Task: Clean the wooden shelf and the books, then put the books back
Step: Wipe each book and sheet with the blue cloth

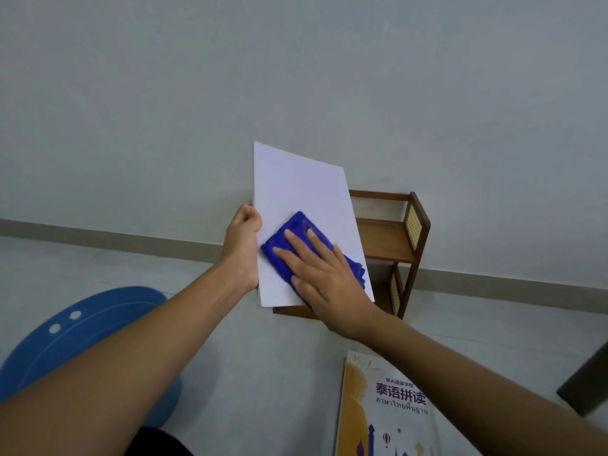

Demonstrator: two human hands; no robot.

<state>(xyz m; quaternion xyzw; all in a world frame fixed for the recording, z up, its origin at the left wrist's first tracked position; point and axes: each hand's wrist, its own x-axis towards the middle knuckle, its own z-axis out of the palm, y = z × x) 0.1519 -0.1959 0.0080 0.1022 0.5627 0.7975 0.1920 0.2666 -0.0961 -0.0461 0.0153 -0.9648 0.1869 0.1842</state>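
Left hand (pixel 241 245) clasps the left edge of a plain white book (pixel 296 185), held upright, with its fingers hidden behind the cover. Right hand (pixel 324 284) lies flat, fingers straight, pressing one blue cloth (pixel 297 225) onto the cover's lower half. Behind the held book stands one wooden shelf (pixel 394 238), its left part hidden. Below the right forearm a second book (pixel 385 406) lies on the floor, cut off by the frame. Its cover reads "泰语拼读" over Thai script. Under the left forearm is a blue round object (pixel 98 324), partly covered.

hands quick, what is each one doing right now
Left hand: grips the left edge of the white book.
Right hand: open, flat fingers pressing the blue cloth on the book's cover.
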